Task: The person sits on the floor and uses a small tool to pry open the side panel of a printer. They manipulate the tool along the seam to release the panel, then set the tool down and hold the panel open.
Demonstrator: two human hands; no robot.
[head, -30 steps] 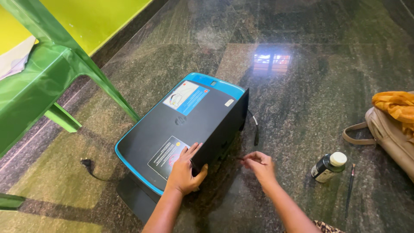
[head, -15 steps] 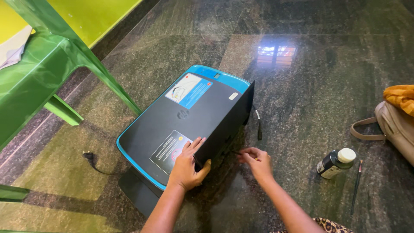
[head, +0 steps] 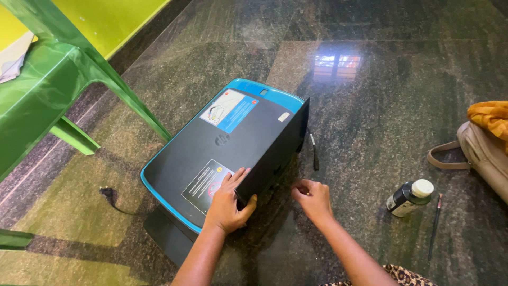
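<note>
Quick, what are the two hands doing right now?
Left hand: open, gripping the near corner of the black printer.
Right hand: fingers curled by the printer's side; whether it holds anything cannot be told.

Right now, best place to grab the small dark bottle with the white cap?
Take the bottle around its dark body, just below the white cap, coming from above. It lies tilted on the floor, apart from the brush beside it and clear of both hands.
</note>
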